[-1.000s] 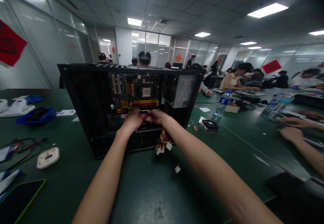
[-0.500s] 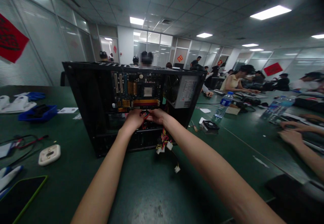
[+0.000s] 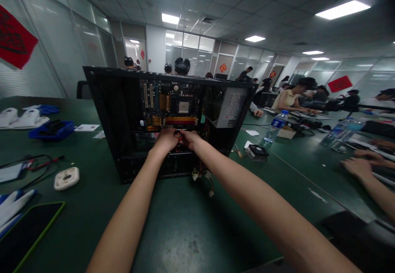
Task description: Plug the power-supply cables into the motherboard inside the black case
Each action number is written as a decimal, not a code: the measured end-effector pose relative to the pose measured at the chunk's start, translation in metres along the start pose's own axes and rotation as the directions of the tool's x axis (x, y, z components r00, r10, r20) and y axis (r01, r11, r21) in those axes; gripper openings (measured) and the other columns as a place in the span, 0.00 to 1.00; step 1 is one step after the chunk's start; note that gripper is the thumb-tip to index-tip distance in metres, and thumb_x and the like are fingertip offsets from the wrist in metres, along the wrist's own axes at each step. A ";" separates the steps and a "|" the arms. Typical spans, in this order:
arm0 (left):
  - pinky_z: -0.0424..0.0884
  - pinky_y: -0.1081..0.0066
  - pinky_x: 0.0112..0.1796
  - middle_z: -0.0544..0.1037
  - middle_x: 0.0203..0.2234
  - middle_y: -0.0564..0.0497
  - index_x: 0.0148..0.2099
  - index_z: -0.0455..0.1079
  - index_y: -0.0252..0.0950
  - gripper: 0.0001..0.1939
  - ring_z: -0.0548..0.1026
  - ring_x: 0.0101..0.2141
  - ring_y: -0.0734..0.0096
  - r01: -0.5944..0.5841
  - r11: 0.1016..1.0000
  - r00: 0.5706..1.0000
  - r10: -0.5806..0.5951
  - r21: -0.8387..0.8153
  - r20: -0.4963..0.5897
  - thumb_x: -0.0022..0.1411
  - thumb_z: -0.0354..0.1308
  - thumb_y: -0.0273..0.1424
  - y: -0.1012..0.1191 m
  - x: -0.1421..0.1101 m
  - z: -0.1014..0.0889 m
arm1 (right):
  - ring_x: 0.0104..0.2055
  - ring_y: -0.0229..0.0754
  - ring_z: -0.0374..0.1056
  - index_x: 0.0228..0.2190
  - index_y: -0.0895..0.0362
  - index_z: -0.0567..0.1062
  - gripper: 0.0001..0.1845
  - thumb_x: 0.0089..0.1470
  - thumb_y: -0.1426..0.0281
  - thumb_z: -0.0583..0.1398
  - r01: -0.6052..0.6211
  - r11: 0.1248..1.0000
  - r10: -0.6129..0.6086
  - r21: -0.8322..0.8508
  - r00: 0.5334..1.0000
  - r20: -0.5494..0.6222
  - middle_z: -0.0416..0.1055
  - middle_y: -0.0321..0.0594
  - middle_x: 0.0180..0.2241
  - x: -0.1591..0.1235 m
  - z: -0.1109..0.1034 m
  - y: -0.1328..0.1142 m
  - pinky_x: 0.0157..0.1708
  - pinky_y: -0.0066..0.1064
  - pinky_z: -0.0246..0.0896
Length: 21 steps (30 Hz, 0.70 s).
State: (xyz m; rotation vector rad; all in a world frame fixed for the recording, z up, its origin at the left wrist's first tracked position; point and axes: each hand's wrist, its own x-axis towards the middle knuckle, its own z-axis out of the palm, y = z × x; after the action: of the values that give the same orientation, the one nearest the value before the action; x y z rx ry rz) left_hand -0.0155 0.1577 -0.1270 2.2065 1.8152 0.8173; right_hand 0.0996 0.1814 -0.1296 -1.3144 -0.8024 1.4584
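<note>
A black computer case (image 3: 108, 112) stands on the table with its open side facing me. Inside it are the motherboard (image 3: 193, 96) and, at the upper right, a power supply (image 3: 231, 107). Below the memory slots (image 3: 181, 121), my left hand (image 3: 166, 139) and my right hand (image 3: 189, 139) meet, fingers closed around a small cable connector with red wires (image 3: 178, 135). My fingers hide most of the connector, and whether it touches the board cannot be made out. White plugs (image 3: 195, 176) on power cables hang over the case's lower edge, beside my right forearm.
To the left lie a blue tray (image 3: 52, 132), a white square part (image 3: 66, 179), gloves (image 3: 14, 209) and a phone (image 3: 31, 236). On the right are a cooling fan (image 3: 257, 151), a screwdriver (image 3: 238, 151) and water bottles (image 3: 275, 129). A co-worker's hands (image 3: 359, 164) rest at far right.
The whole view has shifted slightly. The hanging plugs have moved up and closer to the case. Both hands stay together at the same spot inside it, still gripping the connector.
</note>
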 end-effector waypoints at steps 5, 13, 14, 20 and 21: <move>0.70 0.66 0.49 0.80 0.48 0.39 0.50 0.78 0.36 0.16 0.77 0.50 0.56 0.008 1.000 1.000 -0.008 0.010 0.011 0.64 0.54 0.29 0.000 -0.001 0.000 | 0.18 0.31 0.64 0.36 0.59 0.70 0.04 0.64 0.71 0.60 -0.009 0.999 0.008 -0.031 1.000 -0.026 0.68 0.31 0.20 -0.005 0.004 0.003 0.20 0.22 0.68; 0.71 0.65 0.47 0.81 0.46 0.38 0.50 0.78 0.34 0.17 0.78 0.48 0.54 -0.038 0.998 0.999 0.037 0.040 0.007 0.65 0.51 0.29 0.000 0.000 0.001 | 0.20 0.34 0.66 0.40 0.60 0.71 0.04 0.64 0.72 0.58 0.012 0.996 -0.019 -0.090 0.997 -0.080 0.69 0.34 0.23 0.000 0.013 0.003 0.20 0.24 0.67; 0.71 0.65 0.47 0.81 0.46 0.37 0.50 0.78 0.34 0.17 0.78 0.48 0.54 -0.032 0.998 0.999 0.032 0.046 0.007 0.65 0.51 0.29 0.000 0.001 0.002 | 0.21 0.35 0.66 0.41 0.61 0.71 0.05 0.65 0.72 0.58 0.020 0.995 -0.029 -0.098 0.995 -0.093 0.70 0.35 0.24 0.001 0.016 0.003 0.21 0.23 0.67; 0.71 0.67 0.45 0.82 0.44 0.39 0.48 0.78 0.35 0.16 0.79 0.45 0.57 -0.007 1.000 1.000 0.007 0.021 0.021 0.65 0.51 0.29 0.000 0.001 0.002 | 0.20 0.35 0.65 0.41 0.60 0.72 0.06 0.66 0.72 0.55 0.040 0.982 -0.054 -0.186 0.996 -0.069 0.70 0.35 0.23 -0.003 0.017 0.000 0.20 0.24 0.64; 0.71 0.67 0.45 0.82 0.44 0.39 0.48 0.78 0.35 0.16 0.79 0.45 0.57 -0.010 1.000 1.000 0.009 0.023 0.019 0.65 0.51 0.29 0.001 0.001 0.002 | 0.18 0.35 0.63 0.40 0.60 0.72 0.06 0.66 0.72 0.55 0.032 0.977 -0.043 -0.211 0.998 -0.045 0.69 0.34 0.21 -0.005 0.014 -0.002 0.19 0.25 0.63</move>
State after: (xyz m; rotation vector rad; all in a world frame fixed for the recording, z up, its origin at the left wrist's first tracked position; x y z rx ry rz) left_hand -0.0138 0.1590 -0.1277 2.2306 1.8160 0.7782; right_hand 0.0860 0.1792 -0.1228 -1.4794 -0.9651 1.3342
